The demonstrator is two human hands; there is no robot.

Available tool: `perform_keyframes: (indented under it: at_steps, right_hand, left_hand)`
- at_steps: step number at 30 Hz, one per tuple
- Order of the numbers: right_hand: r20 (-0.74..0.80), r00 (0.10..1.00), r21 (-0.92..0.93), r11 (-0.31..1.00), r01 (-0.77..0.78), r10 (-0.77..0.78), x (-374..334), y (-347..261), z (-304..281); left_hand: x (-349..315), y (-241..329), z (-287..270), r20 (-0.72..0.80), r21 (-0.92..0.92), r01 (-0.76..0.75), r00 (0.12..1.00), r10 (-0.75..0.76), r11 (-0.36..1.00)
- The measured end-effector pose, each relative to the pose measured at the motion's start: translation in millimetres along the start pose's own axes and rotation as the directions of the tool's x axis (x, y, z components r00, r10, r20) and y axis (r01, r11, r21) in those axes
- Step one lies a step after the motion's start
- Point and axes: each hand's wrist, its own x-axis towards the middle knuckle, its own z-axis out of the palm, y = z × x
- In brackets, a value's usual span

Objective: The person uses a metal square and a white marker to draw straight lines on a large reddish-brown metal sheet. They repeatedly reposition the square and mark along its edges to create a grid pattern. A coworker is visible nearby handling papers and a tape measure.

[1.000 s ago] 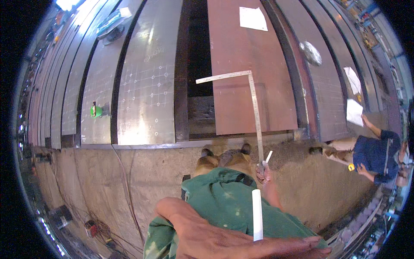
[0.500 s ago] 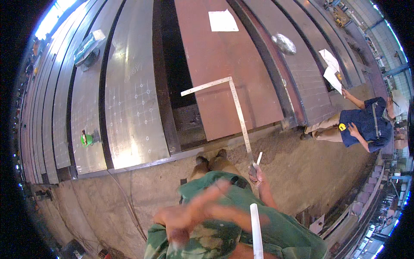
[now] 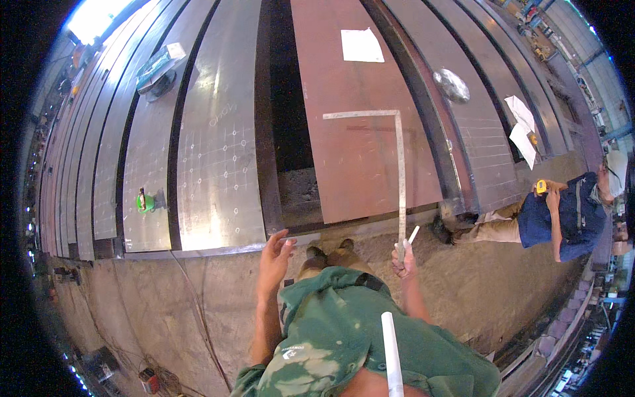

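Narrow plate [image 3: 151, 173]: bears white lines and circles, so marking there looks well along; a green thing [image 3: 145, 204] sits on it, and a package [image 3: 157, 76] farther up.
Cable [image 3: 198, 304]: runs along the floor, a likely trip risk.
Grey plate [image 3: 218, 132]: rows of circles on crossing lines; its marking looks done at the near end.
Left hand [image 3: 272, 261]: raised near the grey plate's near edge, fingers loosely spread, holding nothing.
Gap [image 3: 284, 132]: dark and open between the grey plate and the red plate; a small thing could drop in.
Red plate [image 3: 370, 182]: only faint ticks show and no circles, so most marking seems left; a paper [image 3: 362, 46] lies at its far part.
Square [image 3: 401, 155]: its 2 legs reach over the red plate, the short leg pointing left; an offset shadow suggests it is held above the surface.
White tube [image 3: 391, 351]: juts up close to the camera, covering some shirt.
Right hand [image 3: 405, 263]: fingers closed around the square's near end, with a white stick [image 3: 414, 233] too.
Silver bundle [image 3: 451, 86]: rests on the next plate.
Co-worker [image 3: 555, 215]: near the right plates, holding a yellow tape measure [image 3: 542, 186].
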Motion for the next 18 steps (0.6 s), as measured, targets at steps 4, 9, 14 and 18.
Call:
perform_keyframes:
  at_steps: [4, 9, 14, 18]
  right_hand:
    - [-0.07, 0.997, -0.04, 0.999, 0.027, -0.03, 6, -18, -2]
    - [-0.081, 0.997, -0.047, 0.999, -0.004, 0.0, 6, -19, -40]
    - [-0.199, 0.977, -0.124, 0.991, 0.056, -0.08, -17, -6, -39]
    - [-0.169, 0.985, -0.048, 0.998, 0.036, -0.044, -35, -3, -60]
  left_hand:
    - [3, 0, 22, -0.012, 0.056, -0.016, 1.0, 0.017, 0.998]
    - [34, -57, 46, 0.081, 0.022, 0.047, 0.996, -0.048, 0.999]
    - [121, -160, 75, -0.19, 0.298, 0.177, 0.974, -0.123, 0.938]
    - [172, -196, 94, -0.189, 0.262, 0.285, 0.952, -0.241, 0.922]
